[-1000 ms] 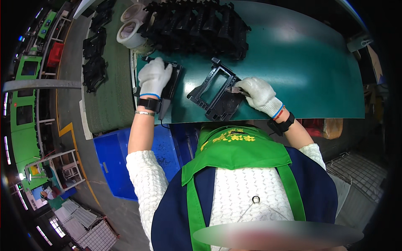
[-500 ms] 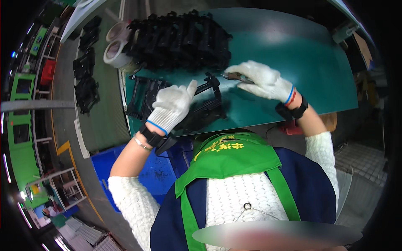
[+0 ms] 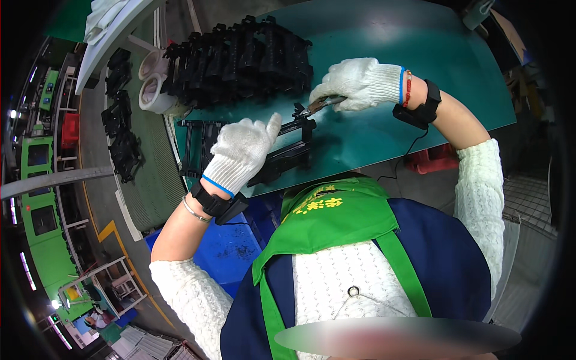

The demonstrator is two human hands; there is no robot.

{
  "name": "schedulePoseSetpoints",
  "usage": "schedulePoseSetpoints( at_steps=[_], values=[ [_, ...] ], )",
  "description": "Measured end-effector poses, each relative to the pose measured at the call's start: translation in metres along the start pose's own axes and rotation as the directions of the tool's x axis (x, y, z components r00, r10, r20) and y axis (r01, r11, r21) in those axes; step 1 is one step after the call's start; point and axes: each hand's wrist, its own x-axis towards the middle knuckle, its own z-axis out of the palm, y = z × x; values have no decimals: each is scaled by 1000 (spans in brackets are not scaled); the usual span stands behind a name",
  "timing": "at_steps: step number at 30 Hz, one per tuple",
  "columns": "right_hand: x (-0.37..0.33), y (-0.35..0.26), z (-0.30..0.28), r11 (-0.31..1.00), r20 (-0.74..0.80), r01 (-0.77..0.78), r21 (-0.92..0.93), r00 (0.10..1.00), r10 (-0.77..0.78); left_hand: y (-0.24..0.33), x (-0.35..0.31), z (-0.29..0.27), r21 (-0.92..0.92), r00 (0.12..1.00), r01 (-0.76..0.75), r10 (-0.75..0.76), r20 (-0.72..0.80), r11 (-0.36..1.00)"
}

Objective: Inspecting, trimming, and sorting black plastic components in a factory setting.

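Observation:
My white-gloved left hand (image 3: 238,149) is closed on the middle of a black plastic frame (image 3: 289,153), which lies at the table's near left edge. Parts of the frame under that hand are hidden. In my gloved right hand (image 3: 362,84) is a small pair of nippers (image 3: 319,106); their handles are mostly covered by the fingers. The tips of the nippers meet the upper right corner of the frame, around a small projecting piece there. Whether the jaws are closed on it is too small to tell.
A dense row of similar black frames (image 3: 246,60) stands at the back left of the green table (image 3: 414,72). Beside it are rolls of tape (image 3: 153,91). More black parts (image 3: 125,150) lie on a conveyor belt (image 3: 153,171) at left. Below the table sits a blue bin (image 3: 225,255).
My right hand has moved left and slightly up, bringing the nippers to the frame's corner. The frame has turned a little under my left hand, and the whole view has shifted.

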Motion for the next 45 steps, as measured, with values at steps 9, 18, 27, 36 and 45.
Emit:
schedulePoseSetpoints(
  at_steps=[9, 18, 27, 36, 45],
  values=[
    [-7, 1, 18, 978, -51, -63, 197, 996, 74, 8, -3, -16, -12, 998, 61, -61, 0, 998],
    [-9, -24, 84, 884, -742, 63, 464, 573, 348, 10, -48, 14, -518, 748, 616, -648, 147, 594],
    [2, -66, 98, 973, -806, -2, 230, 560, 192, 42, -58, 54, -748, 416, -26, -688, 595, -663],
    [16, -77, 108, 972, -849, 14, 234, 491, 197, 70, -31, 54, -630, 309, -308, -702, 642, -713],
    [10, -56, 122, 805, -651, -52, 590, 560, 513, 77, -26, 48, -619, 336, -278, -678, 654, -735]
  ],
)
